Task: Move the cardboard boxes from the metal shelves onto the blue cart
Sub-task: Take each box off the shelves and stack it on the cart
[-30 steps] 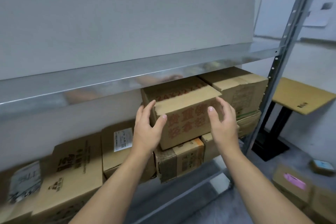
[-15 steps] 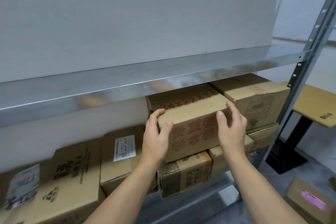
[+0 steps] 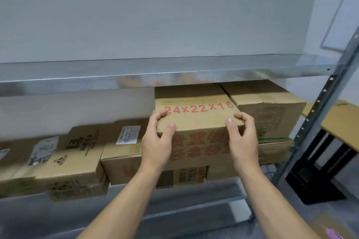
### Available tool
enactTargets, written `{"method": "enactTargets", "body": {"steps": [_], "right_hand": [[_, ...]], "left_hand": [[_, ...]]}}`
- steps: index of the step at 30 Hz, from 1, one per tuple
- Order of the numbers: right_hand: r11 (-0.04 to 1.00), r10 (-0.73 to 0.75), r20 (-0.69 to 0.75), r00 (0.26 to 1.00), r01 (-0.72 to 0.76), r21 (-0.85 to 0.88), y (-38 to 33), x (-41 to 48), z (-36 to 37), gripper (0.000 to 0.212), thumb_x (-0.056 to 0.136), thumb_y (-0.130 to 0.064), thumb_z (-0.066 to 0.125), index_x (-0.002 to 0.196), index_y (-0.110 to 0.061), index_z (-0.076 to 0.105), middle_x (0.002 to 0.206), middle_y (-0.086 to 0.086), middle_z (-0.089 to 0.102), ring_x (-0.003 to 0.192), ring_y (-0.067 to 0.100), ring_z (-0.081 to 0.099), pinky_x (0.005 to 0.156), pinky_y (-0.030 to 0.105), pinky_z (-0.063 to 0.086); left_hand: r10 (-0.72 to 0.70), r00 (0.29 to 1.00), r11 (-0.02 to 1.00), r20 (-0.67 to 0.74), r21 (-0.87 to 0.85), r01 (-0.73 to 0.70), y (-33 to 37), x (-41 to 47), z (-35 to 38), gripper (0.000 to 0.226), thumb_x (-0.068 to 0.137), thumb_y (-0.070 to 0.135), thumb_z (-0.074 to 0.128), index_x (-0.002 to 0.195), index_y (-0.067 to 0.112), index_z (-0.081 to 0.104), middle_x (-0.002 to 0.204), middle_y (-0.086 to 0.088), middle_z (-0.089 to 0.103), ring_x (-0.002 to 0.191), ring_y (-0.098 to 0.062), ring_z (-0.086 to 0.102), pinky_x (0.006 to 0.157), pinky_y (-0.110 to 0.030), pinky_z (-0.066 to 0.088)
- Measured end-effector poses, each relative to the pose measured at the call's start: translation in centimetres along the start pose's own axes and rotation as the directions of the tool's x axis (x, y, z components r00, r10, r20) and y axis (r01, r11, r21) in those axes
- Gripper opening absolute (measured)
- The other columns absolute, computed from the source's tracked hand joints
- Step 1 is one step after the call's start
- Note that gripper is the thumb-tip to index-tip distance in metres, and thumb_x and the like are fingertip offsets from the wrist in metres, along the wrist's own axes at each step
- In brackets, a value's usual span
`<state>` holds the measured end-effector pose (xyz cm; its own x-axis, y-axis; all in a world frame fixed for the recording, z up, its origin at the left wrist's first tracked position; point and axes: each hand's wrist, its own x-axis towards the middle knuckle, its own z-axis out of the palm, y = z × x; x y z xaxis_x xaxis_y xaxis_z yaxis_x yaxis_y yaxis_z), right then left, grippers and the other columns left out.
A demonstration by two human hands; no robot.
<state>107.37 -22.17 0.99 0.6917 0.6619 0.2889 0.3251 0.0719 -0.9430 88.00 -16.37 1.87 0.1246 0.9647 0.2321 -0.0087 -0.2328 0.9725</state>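
Observation:
A cardboard box (image 3: 198, 120) with red "24x22x16" print and red characters on its front sits on other boxes, under the metal shelf (image 3: 155, 72). My left hand (image 3: 157, 141) grips its front left corner, thumb on the front face and fingers on top. My right hand (image 3: 242, 137) grips its front right corner the same way. A second box (image 3: 268, 110) stands right beside it. The blue cart is out of view.
Several more cardboard boxes (image 3: 77, 151) fill the lower shelf to the left and below. A perforated metal upright (image 3: 318, 106) stands at the right, with a yellow-topped table on a black base (image 3: 342, 122) beyond it. Papers hang on the wall at top right.
Both hands have closed onto the box's front corners, fingers now on its top. The view has come closer, and more of the box top and its size print shows.

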Motion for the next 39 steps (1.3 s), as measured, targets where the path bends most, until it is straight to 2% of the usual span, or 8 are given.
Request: {"method": "enactTargets", "body": {"steps": [4,7,11,19,25,28,35,39], "right_hand": [[0.997,-0.018,0.121,0.992,0.009,0.076,-0.3,-1.3,-1.4,0.023,0.097,-0.044,0.054,0.120,-0.045,0.052,0.127,-0.009,0.055,0.113,0.012,0.055,0.086,0.042,0.056],[0.995,-0.041,0.199,0.979,0.023,0.095,-0.5,-2.8,-1.6,0.021,0.098,-0.042,0.055,0.118,-0.045,0.053,0.127,-0.009,0.056,0.113,0.010,0.055,0.082,0.035,0.055],[0.992,-0.069,0.293,0.954,0.034,0.121,-0.8,-5.3,-0.8,0.022,0.096,-0.044,0.056,0.118,-0.048,0.055,0.129,-0.011,0.055,0.116,0.009,0.053,0.088,0.037,0.054],[0.979,-0.124,0.480,0.869,0.029,0.200,-2.9,-11.0,4.5,0.026,0.095,-0.045,0.058,0.121,-0.046,0.055,0.128,-0.013,0.055,0.118,0.009,0.053,0.094,0.043,0.054],[0.962,-0.199,0.614,0.764,0.032,0.272,-6.0,-16.6,11.5,0.027,0.095,-0.043,0.058,0.122,-0.046,0.054,0.127,-0.016,0.053,0.118,0.007,0.052,0.089,0.035,0.054],[0.955,-0.231,0.666,0.710,0.035,0.295,-7.7,-20.4,15.7,0.032,0.090,-0.051,0.058,0.121,-0.046,0.055,0.124,-0.024,0.054,0.117,0.005,0.053,0.094,0.043,0.053],[0.940,-0.279,0.778,0.563,-0.004,0.340,-12.6,-31.5,26.4,0.033,0.087,-0.054,0.058,0.119,-0.050,0.055,0.123,-0.020,0.058,0.115,0.008,0.055,0.096,0.049,0.051],[0.930,-0.321,0.811,0.490,0.000,0.368,-15.2,-37.9,32.0,0.029,0.095,-0.039,0.062,0.123,-0.043,0.057,0.128,-0.015,0.056,0.112,-0.005,0.051,0.098,0.039,0.049]], "left_hand": [[0.007,0.997,1.000,-0.078,0.022,-0.005,0.8,-3.6,-0.3,0.033,0.085,0.047,0.056,0.117,0.053,0.055,0.139,0.007,0.050,0.116,-0.021,0.059,0.083,-0.048,0.059],[0.038,0.983,0.999,-0.177,0.039,-0.031,1.0,-6.0,-1.3,0.034,0.083,0.042,0.056,0.115,0.052,0.057,0.133,0.012,0.056,0.115,-0.017,0.060,0.085,-0.048,0.058],[0.077,0.950,0.992,-0.303,0.120,-0.043,1.1,-9.3,-3.5,0.036,0.082,0.041,0.056,0.116,0.050,0.057,0.129,0.017,0.059,0.121,-0.013,0.056,0.096,-0.051,0.051],[0.133,0.861,0.976,-0.491,0.215,-0.028,1.9,-14.5,-11.1,0.038,0.083,0.034,0.055,0.120,0.041,0.058,0.123,0.023,0.060,0.111,-0.001,0.057,0.094,-0.040,0.051],[0.162,0.767,0.967,-0.621,0.255,0.003,2.3,-18.0,-19.3,0.037,0.084,0.035,0.055,0.119,0.044,0.057,0.122,0.024,0.059,0.104,0.002,0.058,0.082,-0.030,0.051],[0.135,0.712,0.967,-0.689,0.250,0.059,2.5,-20.0,-24.2,0.036,0.083,0.039,0.053,0.118,0.048,0.055,0.124,0.019,0.057,0.100,0.001,0.056,0.074,-0.026,0.046],[0.145,0.575,0.963,-0.805,0.249,0.106,3.0,-25.0,-37.6,0.037,0.083,0.040,0.053,0.120,0.047,0.055,0.126,0.019,0.055,0.105,-0.006,0.056,0.074,-0.026,0.048],[0.152,0.498,0.962,-0.854,0.244,0.125,3.3,-27.9,-44.9,0.035,0.084,0.039,0.054,0.118,0.048,0.056,0.124,0.017,0.057,0.104,-0.011,0.059,0.076,-0.034,0.054]]}}
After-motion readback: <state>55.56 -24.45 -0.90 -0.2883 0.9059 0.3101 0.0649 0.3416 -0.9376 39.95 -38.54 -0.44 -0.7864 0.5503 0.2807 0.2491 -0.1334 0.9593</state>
